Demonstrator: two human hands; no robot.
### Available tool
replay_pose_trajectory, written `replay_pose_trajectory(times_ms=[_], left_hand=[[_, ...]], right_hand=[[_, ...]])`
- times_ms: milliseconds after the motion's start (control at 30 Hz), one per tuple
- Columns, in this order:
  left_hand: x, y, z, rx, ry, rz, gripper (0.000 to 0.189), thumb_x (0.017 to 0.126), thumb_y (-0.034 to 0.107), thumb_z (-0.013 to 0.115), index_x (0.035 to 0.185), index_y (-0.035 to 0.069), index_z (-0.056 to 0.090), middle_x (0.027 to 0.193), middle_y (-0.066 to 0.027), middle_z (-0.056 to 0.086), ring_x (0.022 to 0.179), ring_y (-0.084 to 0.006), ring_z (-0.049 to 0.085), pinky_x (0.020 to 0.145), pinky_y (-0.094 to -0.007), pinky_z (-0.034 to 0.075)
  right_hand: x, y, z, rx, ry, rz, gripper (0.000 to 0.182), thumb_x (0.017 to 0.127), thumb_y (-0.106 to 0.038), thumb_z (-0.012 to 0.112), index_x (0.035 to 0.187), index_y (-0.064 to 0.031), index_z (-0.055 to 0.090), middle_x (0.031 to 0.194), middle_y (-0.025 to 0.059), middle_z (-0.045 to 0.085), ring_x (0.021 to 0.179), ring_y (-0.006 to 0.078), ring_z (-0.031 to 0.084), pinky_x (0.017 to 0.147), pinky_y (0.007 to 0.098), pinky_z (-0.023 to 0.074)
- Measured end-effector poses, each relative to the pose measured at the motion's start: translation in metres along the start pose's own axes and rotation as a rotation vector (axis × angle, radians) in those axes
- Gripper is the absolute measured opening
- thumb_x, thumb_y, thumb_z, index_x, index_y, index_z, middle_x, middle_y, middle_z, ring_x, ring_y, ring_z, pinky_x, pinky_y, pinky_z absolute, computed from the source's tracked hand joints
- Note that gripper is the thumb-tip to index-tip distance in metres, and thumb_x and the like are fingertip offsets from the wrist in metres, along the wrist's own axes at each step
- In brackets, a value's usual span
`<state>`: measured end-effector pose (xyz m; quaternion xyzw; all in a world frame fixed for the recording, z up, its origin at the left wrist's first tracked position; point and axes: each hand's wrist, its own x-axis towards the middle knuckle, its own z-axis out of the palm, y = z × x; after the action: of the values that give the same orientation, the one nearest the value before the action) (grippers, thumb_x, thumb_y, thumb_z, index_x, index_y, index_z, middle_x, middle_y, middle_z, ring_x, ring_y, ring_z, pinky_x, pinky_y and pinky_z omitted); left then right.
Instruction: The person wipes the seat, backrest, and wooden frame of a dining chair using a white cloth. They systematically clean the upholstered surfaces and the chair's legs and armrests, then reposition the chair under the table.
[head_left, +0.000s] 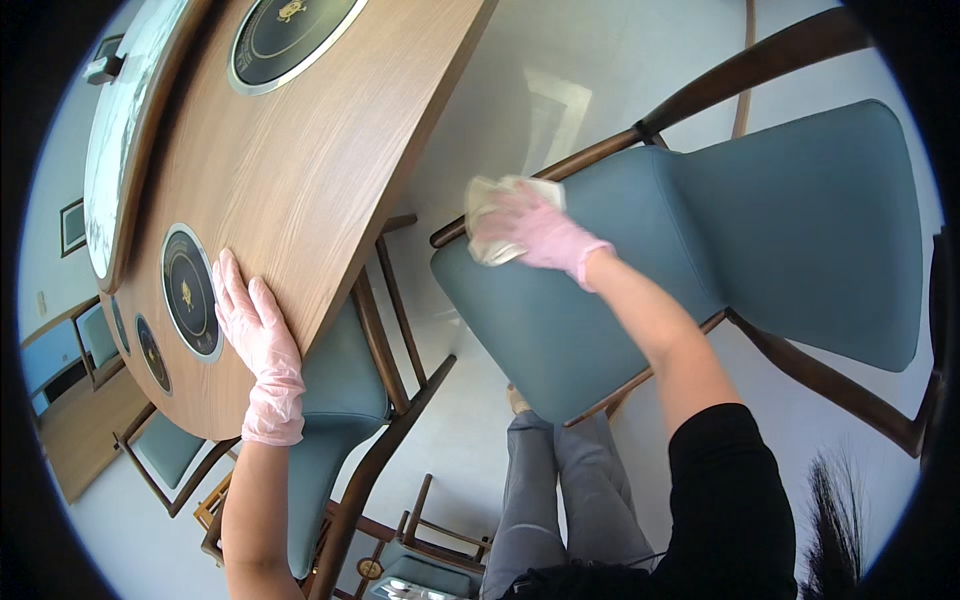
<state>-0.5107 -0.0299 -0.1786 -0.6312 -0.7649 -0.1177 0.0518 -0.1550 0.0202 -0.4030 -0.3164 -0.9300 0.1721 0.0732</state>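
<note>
My right hand (544, 234), in a pink glove and slightly blurred, presses a pale cloth (491, 225) near the wooden armrest at the front corner of a chair with a blue-green padded seat (555, 330). Gloved in pink too, my left hand (255, 322) rests flat on the edge of a round wooden table (315, 180), holding nothing. Its fingertips lie beside a dark round inset plate with a metal rim (191, 292). The cloth hides part of the armrest and seat corner.
A second padded chair (341, 375) is tucked against the table under my left forearm. Another round inset (292, 34) lies farther along the tabletop, beside a raised turntable (124, 142). More chairs (169, 450) stand beyond, and a dark feathery plant (832, 525) is at lower right.
</note>
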Motion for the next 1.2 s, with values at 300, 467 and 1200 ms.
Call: replay_pose_trajectory(times_ms=[300,467,1200], left_hand=[[0.001,0.000,0.003,-0.021,-0.010,0.028,0.053,0.105,0.035,0.038,0.153,0.011,0.038,0.157,-0.0124,0.038,0.149,-0.0293,0.029,0.122,-0.0454,0.014],[0.004,0.001,0.004,0.022,-0.014,0.007,0.054,0.105,0.037,0.038,0.153,0.011,0.037,0.158,-0.0129,0.036,0.150,-0.0288,0.027,0.122,-0.0457,0.013],[-0.118,0.071,0.001,-0.392,0.187,0.291,0.060,0.096,0.002,0.042,0.155,0.008,0.032,0.160,-0.0171,0.032,0.152,-0.0370,0.019,0.124,-0.0549,0.006]], right_hand=[[-0.049,0.033,-0.008,-0.234,0.168,0.969,0.056,0.096,-0.040,0.052,0.149,-0.0213,0.045,0.154,0.0021,0.043,0.149,0.0333,0.024,0.121,0.0575,0.0111],[-0.042,-0.072,0.026,-0.148,-0.081,0.640,0.074,0.088,-0.041,0.061,0.156,-0.0281,0.034,0.160,-0.0012,0.037,0.152,0.0340,0.018,0.123,0.0597,0.0047],[-0.407,-0.191,-0.085,1.125,1.735,1.465,0.061,0.098,-0.036,0.054,0.150,-0.0064,0.037,0.141,0.0110,0.050,0.128,0.0234,0.050,0.109,0.0412,0.0414]])
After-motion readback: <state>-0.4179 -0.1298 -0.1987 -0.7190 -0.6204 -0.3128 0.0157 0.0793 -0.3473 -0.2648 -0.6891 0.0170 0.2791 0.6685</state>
